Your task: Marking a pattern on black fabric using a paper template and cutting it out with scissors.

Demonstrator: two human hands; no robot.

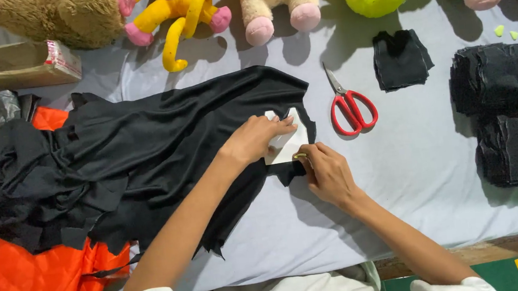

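My left hand [257, 137] presses flat on a white paper pattern [290, 144] that lies on a big piece of black cloth [146, 143]. My right hand [327, 172] sits just below the pattern, fingers pinched around a small yellowish marker [299, 155] whose tip touches the pattern's lower edge. The cloth spreads leftward from the hands across the pale sheet-covered table [411, 169]. Red-handled scissors [349, 107] lie closed on the table, right of the pattern, a short way from both hands.
Stacks of cut black pieces [509, 111] stand at the right, with a smaller stack [400, 58] behind the scissors. Plush toys [271, 1] line the far edge. Orange cloth [33, 277] lies under the black cloth at left. A flat cardboard box [21, 63] sits far left.
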